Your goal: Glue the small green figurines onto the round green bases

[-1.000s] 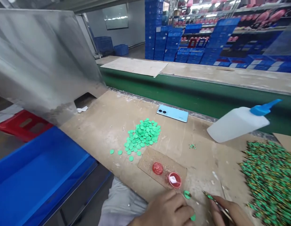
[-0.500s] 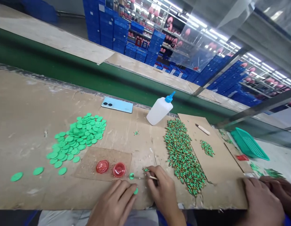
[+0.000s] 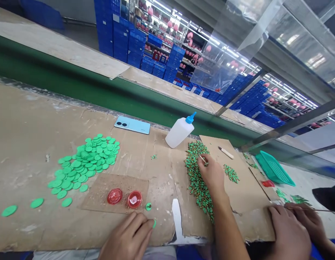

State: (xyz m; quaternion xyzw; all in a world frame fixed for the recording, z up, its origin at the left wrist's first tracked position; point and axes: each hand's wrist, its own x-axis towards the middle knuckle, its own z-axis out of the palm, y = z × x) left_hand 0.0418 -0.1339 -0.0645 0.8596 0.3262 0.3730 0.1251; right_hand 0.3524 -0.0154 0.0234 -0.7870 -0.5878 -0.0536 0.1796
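Head view: my right hand [image 3: 212, 175] is over the pile of small green-and-gold pieces [image 3: 197, 184] on the desk [image 3: 26, 144]. Its fingers [image 3: 201, 161] stand narrow and pinch a thin stick [image 3: 203, 159], with the tip close above the pile. My left hand [image 3: 126, 236] lies at the near edge of the desk, curved, and a green disc [image 3: 154, 224] shows at its fingertips; the view is poor there, so I cannot tell if they really hold it. Another disc [image 3: 148, 206] lies just beside, near two red caps [image 3: 114, 196] on a cardboard pad [image 3: 94, 195]. A heap of discs [image 3: 86, 162] is further to my left. I judge these discs are light, thin, stiff plastic and a little slippery, so I would take them by the rim. The small pieces seem easy to scatter, so the stick tip is better than the fingers. At right, a co-worker's hands [image 3: 289, 233] hold a second stick [image 3: 310, 209].
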